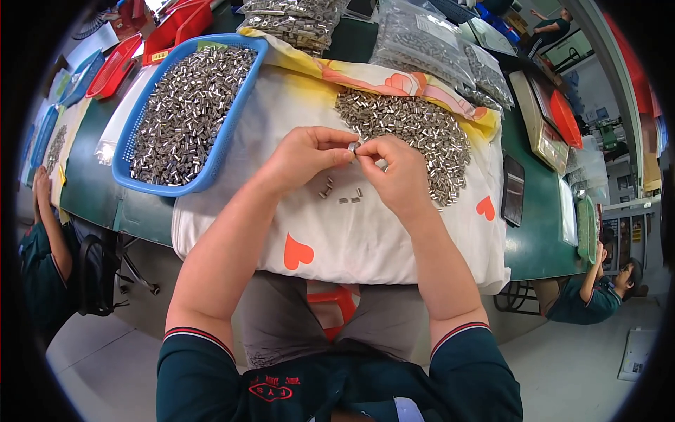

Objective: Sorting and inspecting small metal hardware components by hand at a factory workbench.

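Observation:
My left hand [309, 156] and my right hand [395, 172] meet over the cloth, fingertips pinched together. Between them is a small shiny metal cylinder [353, 147], gripped by the left thumb and forefinger; the right fingertips close against it, partly hiding it. Just beyond the right hand spreads a big pile of small metal cylinders [429, 130] on the white cloth [351, 243] with red hearts. A few loose cylinders [344, 200] lie on the cloth below and between my hands.
A blue basket [119, 158] full of metal cylinders stands at left. Bags of metal parts [422, 39] lie at the back. A dark phone [513, 190] rests on the green table [538, 239] at right. Co-workers sit at left [46, 267] and right [590, 295]; another person [554, 29] is farther back.

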{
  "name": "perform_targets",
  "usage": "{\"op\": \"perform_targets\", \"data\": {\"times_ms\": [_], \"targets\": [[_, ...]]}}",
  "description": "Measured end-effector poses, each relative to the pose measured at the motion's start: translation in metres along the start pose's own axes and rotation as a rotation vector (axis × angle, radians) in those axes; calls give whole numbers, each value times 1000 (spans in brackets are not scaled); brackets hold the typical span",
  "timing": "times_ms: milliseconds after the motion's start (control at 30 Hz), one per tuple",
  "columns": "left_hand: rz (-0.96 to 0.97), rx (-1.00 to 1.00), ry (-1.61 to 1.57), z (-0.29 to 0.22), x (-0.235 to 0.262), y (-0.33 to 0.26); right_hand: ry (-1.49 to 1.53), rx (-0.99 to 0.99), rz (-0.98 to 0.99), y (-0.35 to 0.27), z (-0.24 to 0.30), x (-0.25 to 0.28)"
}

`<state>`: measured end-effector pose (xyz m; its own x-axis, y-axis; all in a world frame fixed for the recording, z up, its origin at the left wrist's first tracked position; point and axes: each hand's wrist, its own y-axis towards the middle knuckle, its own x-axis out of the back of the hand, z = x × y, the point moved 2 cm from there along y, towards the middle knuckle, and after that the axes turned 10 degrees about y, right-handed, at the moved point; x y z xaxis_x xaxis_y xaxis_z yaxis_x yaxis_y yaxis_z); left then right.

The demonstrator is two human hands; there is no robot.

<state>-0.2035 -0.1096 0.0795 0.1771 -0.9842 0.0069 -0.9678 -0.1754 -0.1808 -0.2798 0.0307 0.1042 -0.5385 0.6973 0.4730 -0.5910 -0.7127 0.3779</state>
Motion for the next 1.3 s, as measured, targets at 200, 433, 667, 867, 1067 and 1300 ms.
{"op": "perform_targets", "data": {"times_ms": [200,433,667,867,1067,1300], "targets": [[13,-11,-13,3,1,1,70,-117,80,2,2,11],[47,5,43,4,-1,2,69,-236,28,7,-10,22],[72,13,20,1,-2,2,-476,-37,76,9,-29,18],[65,8,3,2,-3,4,-518,52,63,9,-29,7],[9,-7,-59,8,3,5,63,-188,43,8,-9,12],[24,22,-57,3,0,3,128,-108,31,3,-3,7]]}}
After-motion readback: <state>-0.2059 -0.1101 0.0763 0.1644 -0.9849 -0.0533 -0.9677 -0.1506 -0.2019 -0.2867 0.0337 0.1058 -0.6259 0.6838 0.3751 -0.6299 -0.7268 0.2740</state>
